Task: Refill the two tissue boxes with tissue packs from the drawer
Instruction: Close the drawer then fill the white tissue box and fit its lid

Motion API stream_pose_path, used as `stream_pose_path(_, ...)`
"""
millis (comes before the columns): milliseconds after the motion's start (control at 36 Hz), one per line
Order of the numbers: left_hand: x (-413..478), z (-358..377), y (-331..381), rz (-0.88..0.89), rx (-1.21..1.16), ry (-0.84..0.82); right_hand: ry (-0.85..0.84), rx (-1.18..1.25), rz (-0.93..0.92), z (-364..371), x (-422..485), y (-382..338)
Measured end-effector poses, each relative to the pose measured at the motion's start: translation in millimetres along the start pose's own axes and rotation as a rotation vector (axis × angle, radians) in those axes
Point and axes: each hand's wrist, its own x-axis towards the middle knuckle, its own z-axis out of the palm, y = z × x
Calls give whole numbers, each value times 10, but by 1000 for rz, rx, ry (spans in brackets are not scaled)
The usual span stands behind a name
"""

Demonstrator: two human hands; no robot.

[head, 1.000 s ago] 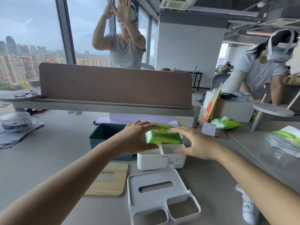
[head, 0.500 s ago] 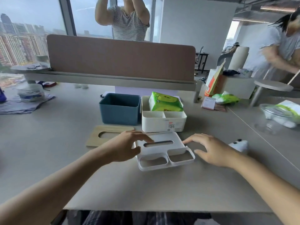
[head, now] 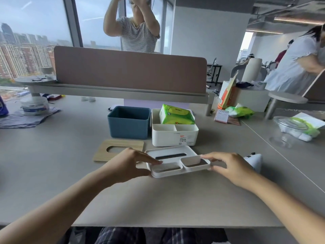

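Note:
A white tissue box (head: 175, 135) stands open at mid-table with a green tissue pack (head: 176, 115) sticking up out of its rear compartment. Left of it is a teal tissue box (head: 128, 122), open, with its inside hidden from me. Its wooden lid (head: 119, 151) lies flat in front of it. The white lid (head: 177, 160), with a slot and two small trays, is lifted slightly off the table. My left hand (head: 128, 164) grips its left edge and my right hand (head: 229, 167) grips its right edge.
A brown desk divider (head: 130, 71) runs across the back. More green tissue packs (head: 241, 111) and a small calendar (head: 221, 116) lie at the right, beside a clear bowl (head: 288, 127). A white object (head: 254, 160) sits behind my right hand. People stand beyond the desk.
Both hands left the green pack in the white box, came back toward me, and took hold of the white lid, which has risen slightly from the table.

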Motion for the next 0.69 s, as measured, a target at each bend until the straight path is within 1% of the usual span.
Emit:
stream_pose_path(111,54,-65,66,-2,-62,125,148,119,10,-111,36,-50)
stream_pose_path(194,173,-96,109,-24,-93,182,255,160,11,-182,128,-88)
stream_pose_path(306,400,-154,92,-19,-153,332,317,209,14,-322,290,-205)
stream_pose_path(389,593,-260,118,-14,-194,401,314,183,21,-430,437,-285)
stream_pose_path(472,782,-401,160,-22,-197,448,223,165,-3,-533,595,-404)
stream_pose_path(528,899,-496,203,-31,-140,448,178,157,-30,-602,698,-558)
stream_pose_path(611,1065,-637,324,-29,-54,433,169,126,-93,-694,862,-824)
stream_pose_path(694,1213,-751,446,-9,-8,435,202,114,-143,-745,1031,-1032)
